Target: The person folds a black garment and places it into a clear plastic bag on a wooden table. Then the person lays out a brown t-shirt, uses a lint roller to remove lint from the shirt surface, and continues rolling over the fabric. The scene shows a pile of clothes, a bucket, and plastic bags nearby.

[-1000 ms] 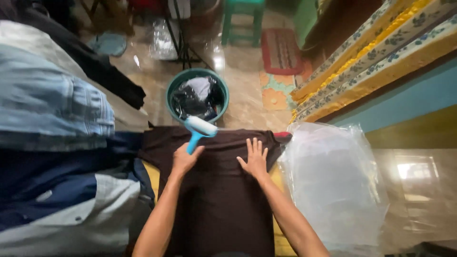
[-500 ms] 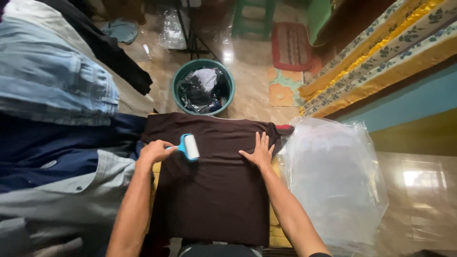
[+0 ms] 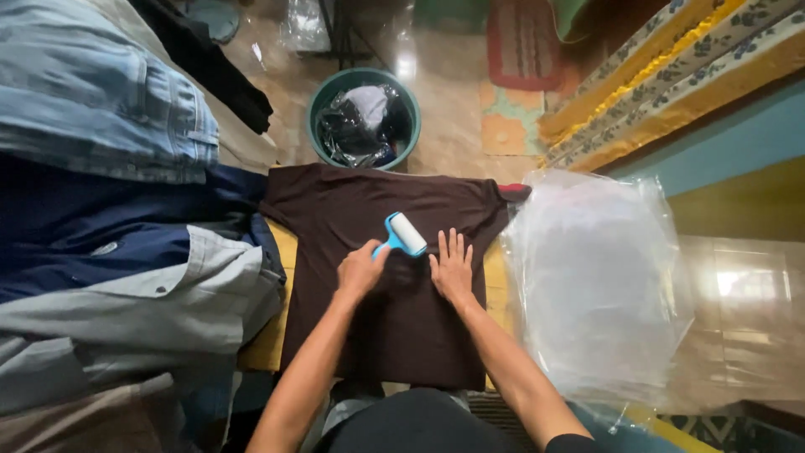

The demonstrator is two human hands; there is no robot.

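Note:
A dark brown shirt [image 3: 394, 210] lies spread flat in front of me. My left hand [image 3: 362, 268] grips the blue handle of a lint roller [image 3: 406, 234], whose white roll rests on the shirt's middle. My right hand [image 3: 453, 267] lies flat on the cloth just right of the roller, fingers spread, pressing the shirt down.
Folded clothes are stacked at left: jeans [image 3: 101, 92], a navy garment [image 3: 92, 226] and a grey one [image 3: 126, 302]. A green bin [image 3: 362, 117] lined with a dark bag stands beyond the shirt. Clear plastic bags [image 3: 595, 277] lie at right. A patterned mattress edge [image 3: 671, 75] runs at the upper right.
The lint roller has travelled from the shirt's top left part to its middle. My right hand shifted down and inward, now close beside the roller.

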